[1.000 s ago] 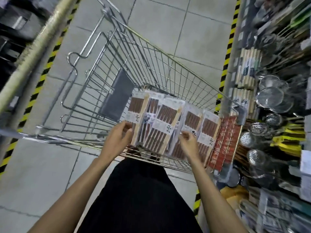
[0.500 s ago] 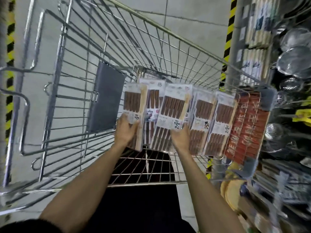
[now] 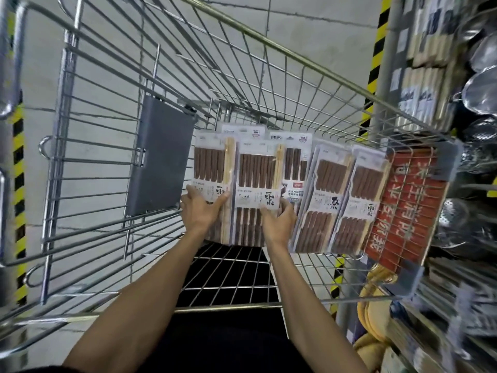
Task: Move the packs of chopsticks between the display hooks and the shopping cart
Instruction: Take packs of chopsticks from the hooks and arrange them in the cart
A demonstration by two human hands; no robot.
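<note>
Inside the shopping cart [image 3: 282, 84], the left hand [image 3: 200, 211] clasped the leftmost chopstick pack [image 3: 212, 168] at its lower half; the right hand [image 3: 278, 220] gripped the neighbouring pack [image 3: 256, 179]. Two more packs [image 3: 347, 192] leaned beside the cart's right wall.

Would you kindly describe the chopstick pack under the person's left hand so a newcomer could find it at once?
Look inside the wire shopping cart, at the row of chopstick packs standing across its floor. The one meant is the leftmost pack, right beside the grey flap, with the left hand on its lower half. Unlike the right-end packs, it has a pale pair along its right edge.
</note>
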